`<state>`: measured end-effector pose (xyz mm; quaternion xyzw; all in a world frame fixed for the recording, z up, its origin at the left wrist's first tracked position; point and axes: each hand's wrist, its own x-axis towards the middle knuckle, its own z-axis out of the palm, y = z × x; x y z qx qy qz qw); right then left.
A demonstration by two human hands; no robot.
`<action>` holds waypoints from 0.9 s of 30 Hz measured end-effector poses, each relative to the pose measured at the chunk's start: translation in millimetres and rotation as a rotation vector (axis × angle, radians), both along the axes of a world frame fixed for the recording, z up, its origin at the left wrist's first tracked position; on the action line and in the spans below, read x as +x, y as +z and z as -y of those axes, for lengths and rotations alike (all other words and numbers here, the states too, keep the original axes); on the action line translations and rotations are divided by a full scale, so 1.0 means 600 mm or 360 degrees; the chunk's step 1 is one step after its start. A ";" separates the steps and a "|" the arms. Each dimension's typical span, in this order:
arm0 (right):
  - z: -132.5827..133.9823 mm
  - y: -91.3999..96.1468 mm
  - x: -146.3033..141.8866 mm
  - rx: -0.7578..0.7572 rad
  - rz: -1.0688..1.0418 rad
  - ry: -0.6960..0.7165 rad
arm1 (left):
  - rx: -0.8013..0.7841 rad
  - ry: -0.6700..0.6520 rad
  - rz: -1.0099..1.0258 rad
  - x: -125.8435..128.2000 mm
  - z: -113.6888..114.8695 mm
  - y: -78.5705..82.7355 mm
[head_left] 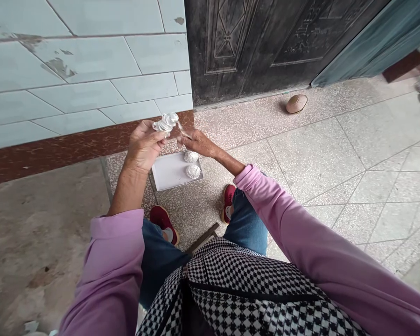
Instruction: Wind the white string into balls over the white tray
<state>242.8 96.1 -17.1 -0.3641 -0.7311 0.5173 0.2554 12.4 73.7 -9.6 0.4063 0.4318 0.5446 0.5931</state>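
**Winding a strand onto a pale bundle, two finished balls below**

My left hand (145, 144) is raised in front of me, fingers curled shut around a small whitish bundle (165, 122) that sticks out above my fingertips. My right hand (198, 142) sits just beside it, at the same height, pinched closed on what looks like a thin strand (182, 132) running from the bundle; it is too fine for me to say what it is made of. Directly under my hands, on the floor by my red shoes (164, 223), lies a shallow white tray (168, 175) with two round wound balls (192, 164) at the side nearest my right hand. I judge I'm midway through shaping a third piece. The next move, as I read it, calls for steady tension on the strand while my left hand keeps the bundle from slipping
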 end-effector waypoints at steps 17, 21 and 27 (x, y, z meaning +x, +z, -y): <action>0.076 0.027 -0.027 0.0271 0.0408 -0.0078 | -0.0108 0.0359 -0.0111 -0.058 -0.036 -0.036; 0.051 0.028 -0.009 0.0331 0.0298 -0.0273 | -0.0169 0.0269 -0.0029 -0.070 -0.040 -0.037; 0.020 0.038 0.011 0.0196 0.0404 -0.0214 | -0.0067 0.0256 -0.0021 -0.105 -0.049 -0.035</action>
